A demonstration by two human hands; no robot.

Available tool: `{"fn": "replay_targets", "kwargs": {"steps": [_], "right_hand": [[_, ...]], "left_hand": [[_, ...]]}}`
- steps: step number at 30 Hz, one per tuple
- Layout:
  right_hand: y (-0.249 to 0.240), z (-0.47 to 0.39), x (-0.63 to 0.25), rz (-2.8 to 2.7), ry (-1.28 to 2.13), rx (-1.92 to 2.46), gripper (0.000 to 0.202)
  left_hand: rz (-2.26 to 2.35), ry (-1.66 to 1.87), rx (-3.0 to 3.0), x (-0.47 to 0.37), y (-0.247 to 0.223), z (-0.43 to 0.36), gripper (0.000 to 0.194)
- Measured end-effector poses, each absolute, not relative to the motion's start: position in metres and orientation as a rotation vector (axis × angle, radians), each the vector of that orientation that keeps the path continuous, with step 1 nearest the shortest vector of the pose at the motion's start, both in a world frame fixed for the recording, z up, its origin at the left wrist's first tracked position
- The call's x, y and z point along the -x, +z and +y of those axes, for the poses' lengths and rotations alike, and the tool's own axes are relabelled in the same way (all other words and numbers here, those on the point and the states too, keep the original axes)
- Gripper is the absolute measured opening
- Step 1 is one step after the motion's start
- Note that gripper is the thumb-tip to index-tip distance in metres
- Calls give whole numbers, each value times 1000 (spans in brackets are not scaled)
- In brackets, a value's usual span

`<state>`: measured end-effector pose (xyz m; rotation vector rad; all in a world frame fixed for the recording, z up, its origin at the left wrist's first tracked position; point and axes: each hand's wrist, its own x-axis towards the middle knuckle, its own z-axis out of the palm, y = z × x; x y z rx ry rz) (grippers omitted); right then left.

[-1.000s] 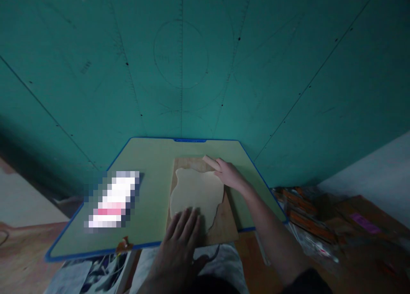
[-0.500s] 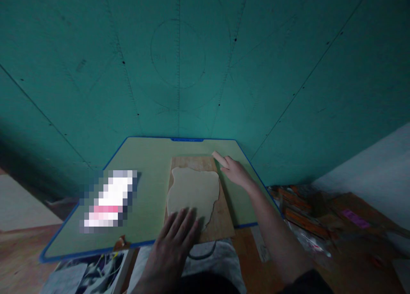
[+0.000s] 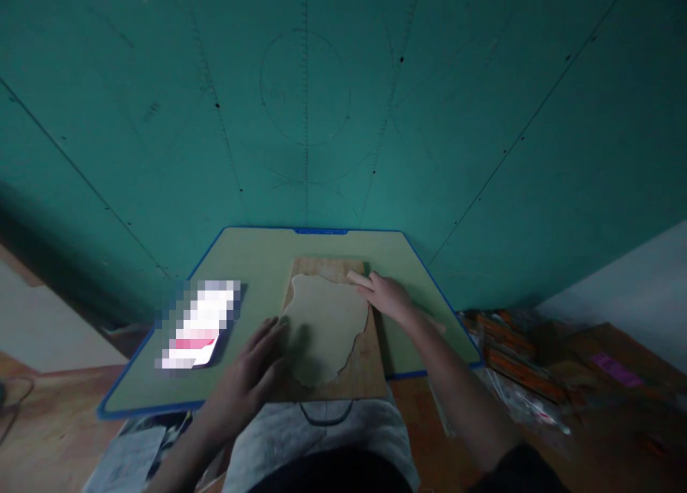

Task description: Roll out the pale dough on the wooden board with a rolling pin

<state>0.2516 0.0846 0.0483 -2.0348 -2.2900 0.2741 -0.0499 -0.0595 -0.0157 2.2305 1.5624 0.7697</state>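
Note:
A flat, uneven sheet of pale dough [image 3: 325,328] lies on a wooden board [image 3: 368,368]. My right hand [image 3: 391,296] is closed around a wooden rolling pin [image 3: 358,278]. One tip of the pin lies over the dough's far right corner, and its other end shows beyond my wrist. Beside the left edge of the dough and board is my left hand [image 3: 250,371], its fingers stretched out and holding nothing. Whether those fingertips touch the dough's edge I cannot tell.
The board rests on a pale green table [image 3: 257,253] with a blue rim, standing against a green wall [image 3: 333,121]. A blurred-out phone-like device [image 3: 207,321] lies at the table's left. Cardboard boxes and plastic bags [image 3: 529,407] are heaped on the floor at right.
My left hand has lifted off the dough's near edge and moved left. My right hand has brought the rolling pin from the board's far right edge onto the dough's corner.

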Motion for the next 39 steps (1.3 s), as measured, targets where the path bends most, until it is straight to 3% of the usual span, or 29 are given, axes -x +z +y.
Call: {"fn": "replay_targets", "kwargs": {"steps": [8,13,19,25,31,36,39], "right_hand": [[74,61,-225,-2368,189,1920,29],[71,23,-180,-2629,251,1400,27],[55,-2,-141,-2756,104,1229,34],[54,36,-140,-2714,26,1254,42],[59,80,-165,-2630,64,1489,36],[39,21,-170,-2763,191,1086,55],[36,17,-180,-2797,156,981,55]], "left_hand": [[1654,807,-2266,32,-27,-39,87],[1591,1050,-1879,54,-23,-41,64],[1584,1372,-1490,52,-22,-46,52],[1655,1319,-1557,50,-22,-42,51],[1701,1267,-1724,51,-21,-43,47],[1755,1232,-1857,46,-21,-44,45],[1762,1228,-1914,44,-19,-43,41]]}}
